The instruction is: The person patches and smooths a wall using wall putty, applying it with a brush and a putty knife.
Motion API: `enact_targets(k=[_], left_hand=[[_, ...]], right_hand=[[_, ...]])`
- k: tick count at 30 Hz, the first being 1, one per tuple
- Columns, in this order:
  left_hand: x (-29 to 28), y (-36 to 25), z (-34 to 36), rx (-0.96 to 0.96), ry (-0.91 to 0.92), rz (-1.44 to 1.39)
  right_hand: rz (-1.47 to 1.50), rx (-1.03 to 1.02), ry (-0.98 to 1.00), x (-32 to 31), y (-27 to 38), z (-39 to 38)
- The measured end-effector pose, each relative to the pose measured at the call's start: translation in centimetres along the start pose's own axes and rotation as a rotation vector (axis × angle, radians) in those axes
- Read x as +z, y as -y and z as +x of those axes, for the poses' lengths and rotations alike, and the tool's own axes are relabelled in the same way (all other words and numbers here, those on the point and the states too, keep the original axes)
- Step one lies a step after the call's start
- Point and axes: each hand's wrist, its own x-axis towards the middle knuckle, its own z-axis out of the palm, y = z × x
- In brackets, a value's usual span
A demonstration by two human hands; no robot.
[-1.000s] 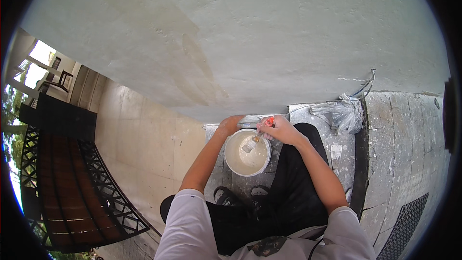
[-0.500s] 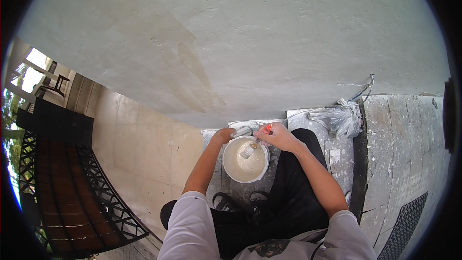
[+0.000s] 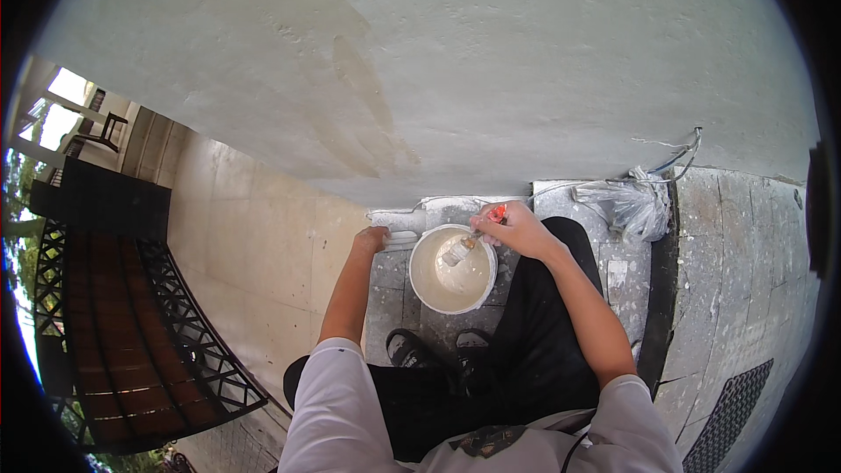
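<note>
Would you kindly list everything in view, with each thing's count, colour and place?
Bucket: one, white, centre
Mix: one batch, whitish, in bucket
Paintbrush: one, red and whitish, over bucket
Slim object: one, whitish, left of bucket
Wall: one, pale grey, top
Plastic bag: one, translucent, right, by wall
Cables: at least two, pale and blue, right
Paving: one area, grey, centre and right
Floor: one, beige, left
Perforated mat: one, black, lower right
Framed structure: one, black and brown, left
Chair: one, dark, upper left
Greenery: uncounted, green, far left
Sandals: two, dark, below bucket
Trousers: one pair, black, bottom
Shirt: one, pale, bottom
Left grip: one, bare, on slim object
Right grip: one, bare, on paintbrush
</note>
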Motion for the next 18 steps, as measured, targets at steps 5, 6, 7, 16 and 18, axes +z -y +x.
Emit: enact_targets(k=[5, 6, 7, 16, 18], left_hand=[[0.3, 0.9, 0.2, -0.035, -0.005, -0.046], [-0.1, 1.0, 0.2, -0.02, -0.021, -0.043], [-0.6, 1.1, 0.2, -0.007, -0.037, -0.04], [-9.4, -1.6, -3.3, 0.127, -0.189, -0.268], [-11.6, -1.6, -5.8, 0.117, -0.108, -0.191]], right_hand=[[-0.011, 0.032, -0.003, 0.1, -0.3, -0.1], [-0.02, 0.03, -0.014, 0.0, -0.3, -0.1], [-0.02, 0.032, -0.012, 0.1, -0.3, -0.1], [0.015, 0.017, -0.064, 0.0, 1.1, -0.2], [0.038, -0.023, -0.048, 0.4, 0.8, 0.2]])
